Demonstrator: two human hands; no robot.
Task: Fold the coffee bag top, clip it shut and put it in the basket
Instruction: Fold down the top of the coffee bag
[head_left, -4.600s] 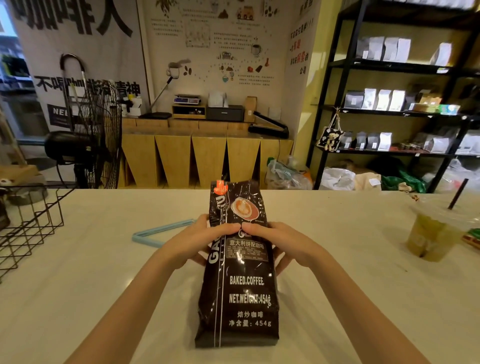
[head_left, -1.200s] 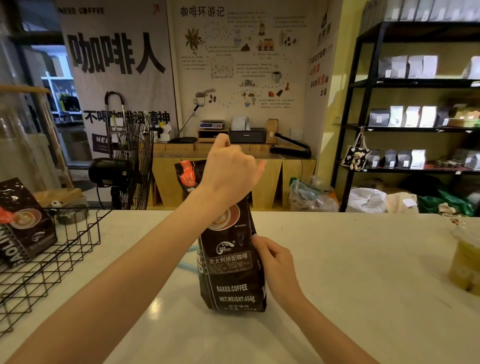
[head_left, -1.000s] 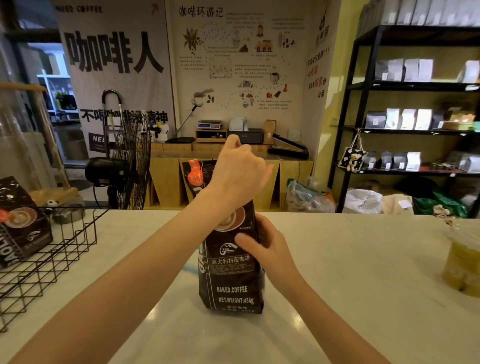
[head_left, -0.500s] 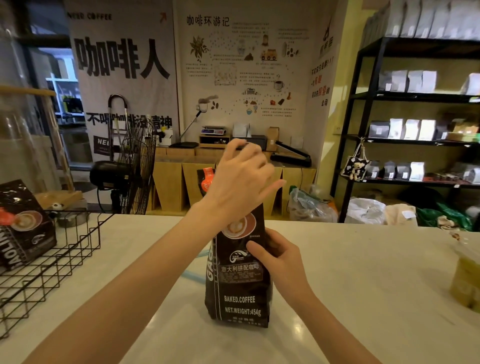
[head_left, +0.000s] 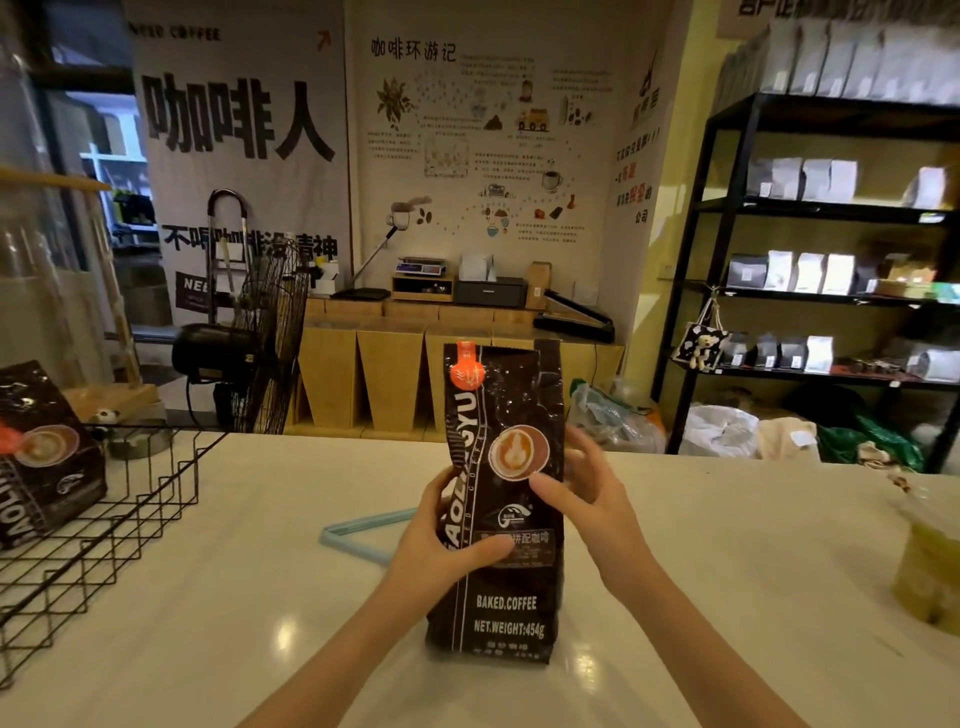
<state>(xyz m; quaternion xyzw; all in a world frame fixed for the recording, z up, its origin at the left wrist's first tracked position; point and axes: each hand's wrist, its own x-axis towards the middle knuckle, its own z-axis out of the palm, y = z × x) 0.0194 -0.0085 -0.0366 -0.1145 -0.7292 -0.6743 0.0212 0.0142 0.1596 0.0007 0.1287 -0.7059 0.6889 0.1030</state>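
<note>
A tall black coffee bag (head_left: 511, 410) stands upright on the white counter, its top straight and unfolded. My left hand (head_left: 441, 545) grips the bag's left side at mid height, thumb across the front. My right hand (head_left: 587, 499) rests against the bag's right edge with fingers spread, thumb touching the front. A light blue bag clip (head_left: 358, 530) lies open on the counter just left of and behind the bag. The black wire basket (head_left: 130, 514) sits at the left, holding another black coffee bag (head_left: 41, 457).
An iced drink in a plastic cup (head_left: 930, 566) stands at the counter's right edge. Behind the counter are a black fan (head_left: 260, 338), a wooden bench with a scale and sealer, and black shelves (head_left: 831, 249) of bags.
My left hand has come down from the bag's top to grip its left side. The top now stands straight. My right hand stays at the right side, fingers spread wider.
</note>
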